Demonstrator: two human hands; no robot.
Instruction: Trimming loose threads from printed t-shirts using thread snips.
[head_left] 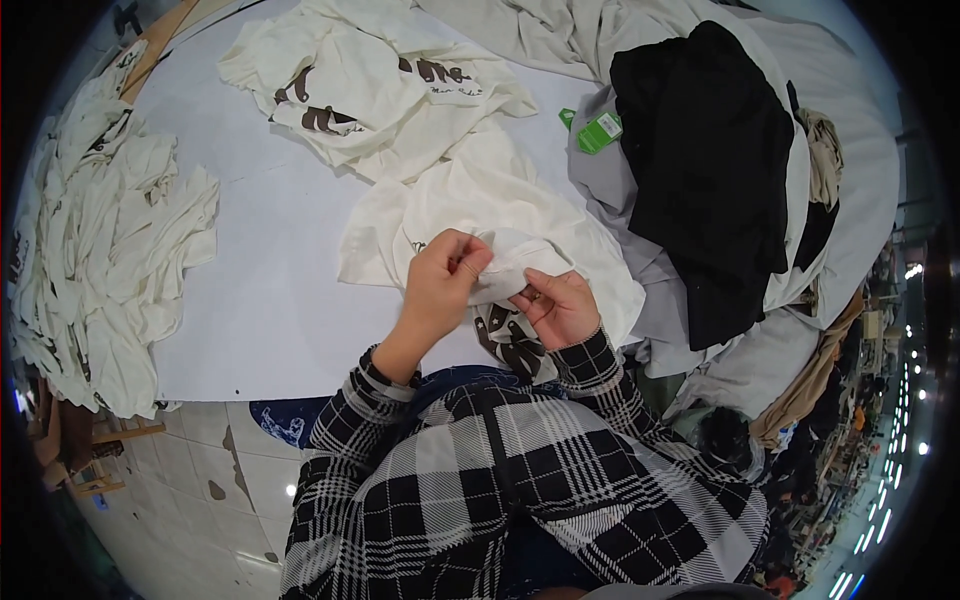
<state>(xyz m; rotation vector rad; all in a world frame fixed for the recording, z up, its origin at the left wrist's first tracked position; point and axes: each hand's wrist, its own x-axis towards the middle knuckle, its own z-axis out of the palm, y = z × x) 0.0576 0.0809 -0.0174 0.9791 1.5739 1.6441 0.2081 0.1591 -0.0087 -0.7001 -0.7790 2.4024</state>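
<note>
A cream-white printed shirt point(590, 250) lies bunched on the table in front of me, its near part lifted between my hands. My left hand point(445, 280) pinches something at the cloth edge between thumb and forefinger; what sits in that pinch is too small to make out. Around the folded edge of the shirt, the fingers and thumb of my right hand point(560, 305) are closed. Dark print with small stars shows on the part of the cloth hanging below my hands at the table's front edge.
More cream shirts with dark print point(370, 80) lie crumpled farther back. A tall heap of cream shirts point(110, 230) covers the left side of the white table point(270, 250). To the right are a black garment point(705, 170), grey cloth point(660, 280) and a green tag point(600, 132).
</note>
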